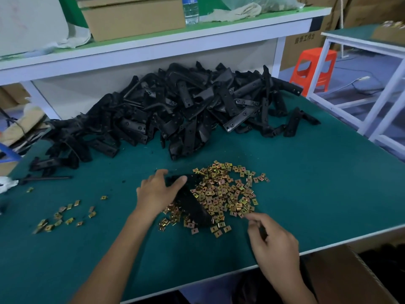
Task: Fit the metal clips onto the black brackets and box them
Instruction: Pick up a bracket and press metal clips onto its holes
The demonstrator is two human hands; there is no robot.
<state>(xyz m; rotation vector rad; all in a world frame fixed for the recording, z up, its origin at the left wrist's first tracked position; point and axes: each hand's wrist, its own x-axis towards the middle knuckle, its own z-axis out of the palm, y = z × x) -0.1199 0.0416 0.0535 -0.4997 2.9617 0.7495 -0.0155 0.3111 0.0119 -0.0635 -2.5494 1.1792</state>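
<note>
Where the green tabletop (306,194) meets its far edge, a pile of black brackets (175,106) runs along most of that edge, from the far left corner towards the far right corner. A heap of metal clips (223,194), brass-coloured and roughly square, lies near the middle of the near edge. A single black bracket (192,205) lies across the left part of this heap, its long axis running from the far left to the near right, with clips touching it on both sides. The left hand (157,189) grips the far end of this bracket, thumb laid across the top and fingers curled over the far side. The right hand (274,244) is at the near right margin of the heap, fingers curled and thumb and forefinger brought together just beside the outermost clips; whether a clip is pinched between them cannot be determined. A smaller scatter of clips (63,216) lies well apart, towards the near left corner. An open cardboard box (350,273) stands below the near right corner. A shelf (153,40) above the far edge carries a closed carton (131,18) and a water bottle (191,9).
</note>
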